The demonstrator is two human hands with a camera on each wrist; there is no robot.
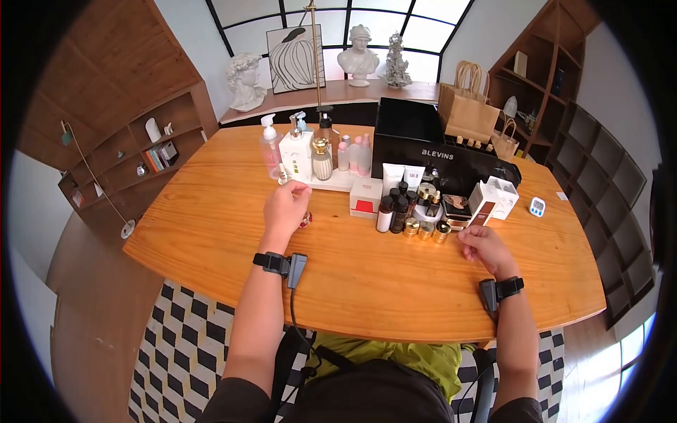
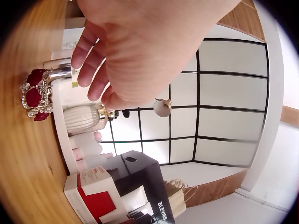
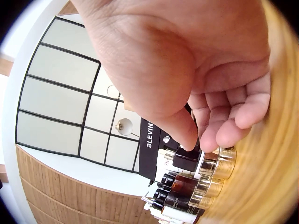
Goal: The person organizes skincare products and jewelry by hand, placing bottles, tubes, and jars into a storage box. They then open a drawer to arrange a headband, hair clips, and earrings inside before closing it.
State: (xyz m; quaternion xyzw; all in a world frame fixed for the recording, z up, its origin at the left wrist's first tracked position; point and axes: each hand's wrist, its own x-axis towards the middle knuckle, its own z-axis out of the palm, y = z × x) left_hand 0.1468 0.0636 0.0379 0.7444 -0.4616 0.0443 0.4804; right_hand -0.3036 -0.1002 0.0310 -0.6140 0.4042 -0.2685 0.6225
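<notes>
My left hand [image 1: 285, 208] hovers over the left part of the table, its fingers loosely bent and nothing seen in them. Below it lies a silver ornament [image 2: 35, 95] set with dark red stones. A small bottle with a silver neck [image 2: 60, 72] stands just beyond the fingertips, by a white pump-bottle [image 1: 296, 156]. On the other side, my right hand [image 1: 486, 248] is low by the table, fingers loosely curled, holding nothing. Its fingertips are close to several gold-lidded jars [image 3: 226, 161]. A brown-and-white box [image 1: 482, 203] stands just behind that hand.
A white tray [image 1: 338, 185] carries several bottles, including a ribbed gold-topped one [image 1: 321, 166]. Right of it are a white box with red [image 1: 365, 199], dark bottles [image 1: 399, 213] and white tubes [image 1: 393, 175]. A black BLEVINS case [image 1: 409, 130], paper bags [image 1: 467, 113] and a timer [image 1: 537, 206] stand farther off.
</notes>
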